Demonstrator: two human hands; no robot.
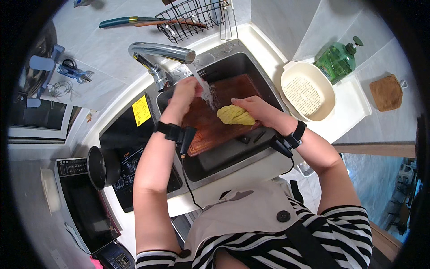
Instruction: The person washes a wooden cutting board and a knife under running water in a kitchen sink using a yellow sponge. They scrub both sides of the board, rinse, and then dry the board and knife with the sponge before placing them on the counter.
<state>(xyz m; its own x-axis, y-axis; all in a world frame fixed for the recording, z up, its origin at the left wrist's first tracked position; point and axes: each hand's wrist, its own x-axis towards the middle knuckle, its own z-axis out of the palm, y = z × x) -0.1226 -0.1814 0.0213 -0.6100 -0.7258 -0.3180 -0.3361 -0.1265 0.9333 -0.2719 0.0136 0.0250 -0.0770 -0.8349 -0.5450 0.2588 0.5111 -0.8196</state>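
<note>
A wet, reddish-brown wooden cutting board (210, 124) lies tilted inside the dark sink (215, 164). My right hand (257, 109) grips a bunched yellow cloth (236, 115) over the board's right part. At the board's upper left edge is my left hand (188, 92), right beside the running water (203, 87). Its fingers are partly hidden, so whether they grip the board does not show. Water falls from the chrome faucet (161, 50) onto the board.
A cream strainer basket (307, 90) and a green pump bottle (336, 62) stand right of the sink. Left of it are a black cooktop (127, 134) with a yellow label, a dark pot (104, 167) and a microwave (85, 205). A wire rack (191, 20) hangs behind the faucet.
</note>
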